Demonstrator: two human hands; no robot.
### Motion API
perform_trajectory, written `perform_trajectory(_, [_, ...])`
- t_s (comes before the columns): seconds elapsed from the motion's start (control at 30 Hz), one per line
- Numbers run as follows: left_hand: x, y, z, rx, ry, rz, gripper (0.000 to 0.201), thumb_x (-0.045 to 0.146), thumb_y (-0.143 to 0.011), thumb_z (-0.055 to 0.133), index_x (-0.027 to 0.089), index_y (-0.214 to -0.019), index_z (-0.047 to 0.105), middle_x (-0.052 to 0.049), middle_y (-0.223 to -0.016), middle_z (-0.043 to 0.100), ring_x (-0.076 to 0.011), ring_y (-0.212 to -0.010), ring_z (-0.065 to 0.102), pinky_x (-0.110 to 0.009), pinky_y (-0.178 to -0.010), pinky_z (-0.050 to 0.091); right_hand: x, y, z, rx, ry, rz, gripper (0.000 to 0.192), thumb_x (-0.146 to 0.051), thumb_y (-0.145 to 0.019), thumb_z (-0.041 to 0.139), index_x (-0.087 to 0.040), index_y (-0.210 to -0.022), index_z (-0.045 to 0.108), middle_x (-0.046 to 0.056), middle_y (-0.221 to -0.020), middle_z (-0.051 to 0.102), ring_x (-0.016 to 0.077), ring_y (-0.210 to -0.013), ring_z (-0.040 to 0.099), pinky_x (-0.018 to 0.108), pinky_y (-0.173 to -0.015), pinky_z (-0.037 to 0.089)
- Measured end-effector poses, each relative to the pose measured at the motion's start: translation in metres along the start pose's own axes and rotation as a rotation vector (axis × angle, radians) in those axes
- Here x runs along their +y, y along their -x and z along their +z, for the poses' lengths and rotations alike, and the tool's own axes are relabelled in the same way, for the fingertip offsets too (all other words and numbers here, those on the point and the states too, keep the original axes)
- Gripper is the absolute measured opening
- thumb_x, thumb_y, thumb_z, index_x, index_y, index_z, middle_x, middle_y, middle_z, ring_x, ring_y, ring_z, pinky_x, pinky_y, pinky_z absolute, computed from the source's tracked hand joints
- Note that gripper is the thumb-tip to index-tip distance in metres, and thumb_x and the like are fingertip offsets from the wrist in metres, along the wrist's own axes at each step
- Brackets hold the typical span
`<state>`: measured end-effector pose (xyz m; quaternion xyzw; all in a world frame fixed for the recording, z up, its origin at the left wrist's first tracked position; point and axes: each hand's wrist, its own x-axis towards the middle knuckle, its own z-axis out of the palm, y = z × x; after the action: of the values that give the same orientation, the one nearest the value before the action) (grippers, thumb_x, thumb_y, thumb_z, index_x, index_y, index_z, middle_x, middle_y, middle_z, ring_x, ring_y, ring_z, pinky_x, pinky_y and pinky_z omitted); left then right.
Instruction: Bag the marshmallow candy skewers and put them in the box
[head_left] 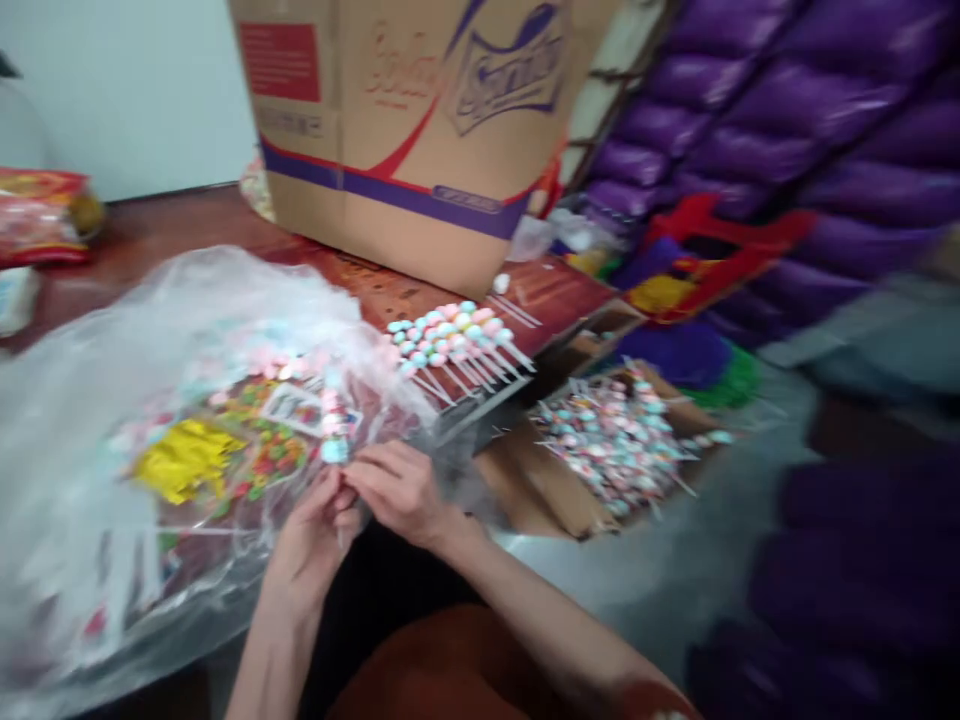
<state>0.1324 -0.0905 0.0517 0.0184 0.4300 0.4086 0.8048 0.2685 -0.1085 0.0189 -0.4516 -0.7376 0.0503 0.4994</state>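
Between both hands, the left hand (319, 525) and right hand (397, 490) pinched a lollipop (334, 425), fingers closed on its stick, beside a plastic bag (112, 400).

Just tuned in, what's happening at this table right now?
A person's left hand and right hand meet at the table edge, pinching a lollipop in clear wrap. A big clear plastic bag lies to the left, a row of lollipops sits by a cardboard box, and an open carton of lollipops stands lower right.

Candy packing workshop: cardboard carton (420, 130), loose lollipops (457, 335), stacked purple sacks (787, 110).
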Motion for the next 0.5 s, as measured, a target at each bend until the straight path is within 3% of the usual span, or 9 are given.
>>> perform_trajectory(0.1, [-0.009, -0.003, 0.013, 0.021, -0.067, 0.009, 0.014, 0.002, -0.081, 0.061, 0.013, -0.074, 0.061, 0.002, -0.066, 0.052, -0.0052, -0.049, 0.047, -0.013, -0.039, 0.037, 0.003, -0.002, -0.005, -0.006, 0.128, 0.004, 0.026, -0.021, -0.099, 0.044, -0.018, -0.087, 0.067, 0.009, -0.087, 0.071, 0.0193, -0.083, 0.065, 0.031, -0.080, 0.052])
perform_trajectory(0.17, [-0.016, -0.008, 0.022, 0.025, -0.135, 0.060, 0.013, 0.006, -0.085, 0.058, 0.015, -0.080, 0.065, 0.000, -0.072, 0.060, -0.0078, -0.056, 0.054, -0.016, -0.047, 0.046, 0.004, 0.000, -0.007, 0.018, 0.200, 0.100, 0.028, -0.023, -0.099, 0.040, -0.017, -0.084, 0.063, 0.009, -0.080, 0.067, 0.0200, -0.078, 0.062, 0.032, -0.076, 0.051])
perform_trajectory(0.23, [-0.023, -0.014, 0.029, -0.063, -0.214, 0.077, 0.010, 0.022, -0.089, 0.063, 0.016, -0.083, 0.069, -0.003, -0.079, 0.065, -0.0126, -0.067, 0.060, -0.022, -0.059, 0.054, 0.004, 0.003, -0.013, 0.057, 0.199, 0.255, 0.024, -0.025, -0.099, 0.041, -0.018, -0.084, 0.059, 0.008, -0.079, 0.064, 0.0195, -0.075, 0.059, 0.031, -0.074, 0.050])
perform_trajectory(0.37, [-0.032, -0.027, 0.034, -0.312, -0.415, 0.137, 0.047, 0.066, -0.073, 0.072, 0.020, -0.084, 0.075, -0.007, -0.091, 0.069, -0.0229, -0.087, 0.063, -0.033, -0.074, 0.057, 0.004, 0.013, -0.039, 0.162, -0.079, 0.546, 0.015, -0.024, -0.095, 0.047, -0.022, -0.082, 0.054, 0.001, -0.079, 0.063, 0.0147, -0.074, 0.059, 0.026, -0.073, 0.049])
perform_trajectory(0.5, [-0.047, -0.038, 0.035, -0.316, -0.734, 0.328, 0.052, 0.068, -0.068, 0.075, 0.017, -0.067, 0.073, -0.006, -0.094, 0.069, -0.0216, -0.095, 0.059, -0.025, -0.075, 0.051, 0.005, 0.021, -0.070, 0.296, -0.218, 0.690, 0.016, -0.027, -0.091, 0.055, -0.021, -0.076, 0.055, -0.002, -0.073, 0.059, 0.0132, -0.071, 0.057, 0.024, -0.070, 0.046])
